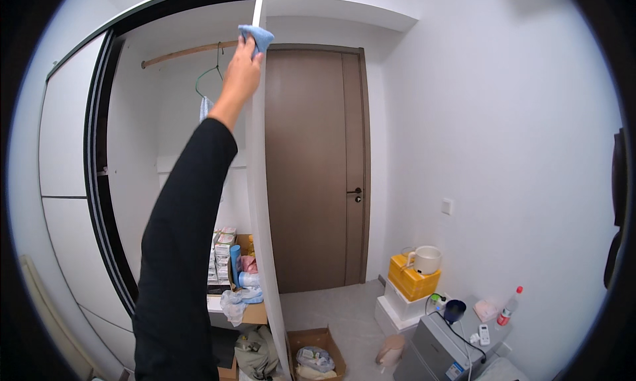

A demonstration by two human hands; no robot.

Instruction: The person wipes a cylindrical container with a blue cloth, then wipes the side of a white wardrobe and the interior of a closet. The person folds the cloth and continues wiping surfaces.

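Observation:
My left hand (242, 72) is raised high, its arm in a black sleeve. It holds a folded light-blue cloth (262, 37) against the front edge of the white wardrobe side panel (259, 132), near the top. Behind the wrist, inside the wardrobe, a green wire hanger (198, 83) hangs from a wooden rail (174, 56), with a pale blue patterned cloth (204, 107) below it. My right hand is out of view.
Right of the panel stands a closed brown door (308, 162). An open cardboard box (340, 353) sits on the floor. Stacked boxes bear a white pot (428, 260); a small grey fridge (422, 346) holds a bottle (508, 309). Packed goods (224, 249) fill a wardrobe shelf.

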